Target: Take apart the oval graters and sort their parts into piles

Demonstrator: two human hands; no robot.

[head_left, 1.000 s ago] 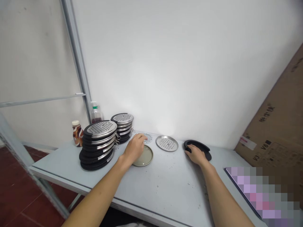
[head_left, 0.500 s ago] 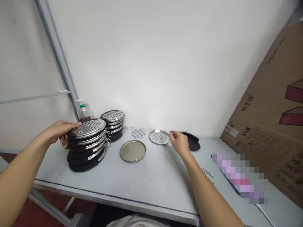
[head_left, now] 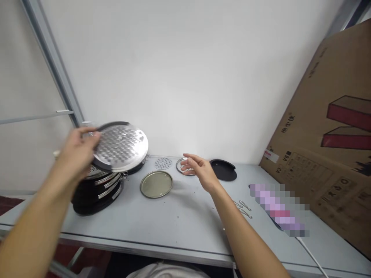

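My left hand (head_left: 75, 154) grips the left edge of a round metal grater (head_left: 124, 146) with a black band round part of its rim. The grater is tilted, slightly blurred, and held over a stack of similar black-and-silver graters (head_left: 92, 195). My right hand (head_left: 199, 172) hovers with fingers apart, holding nothing. Behind its fingers lies a rimmed round grater plate (head_left: 179, 165), partly hidden. Left of that plate are a flat perforated disc (head_left: 163, 163) and a shallow olive-grey round lid (head_left: 156, 185). A black round holder (head_left: 222, 170) lies to the right of the hand.
Bent wire hooks (head_left: 245, 208) lie beside my right forearm on the grey table (head_left: 139, 227). A pixelated purple object (head_left: 276, 210) with a white cable is on the right. Behind it leans a large cardboard box (head_left: 307, 146). A second, partly hidden stack stands behind the held grater.
My left hand has lifted the top grater off the front stack, up and to the right. My right hand has moved left from the black holder, its fingers spreading. The view has shifted slightly.
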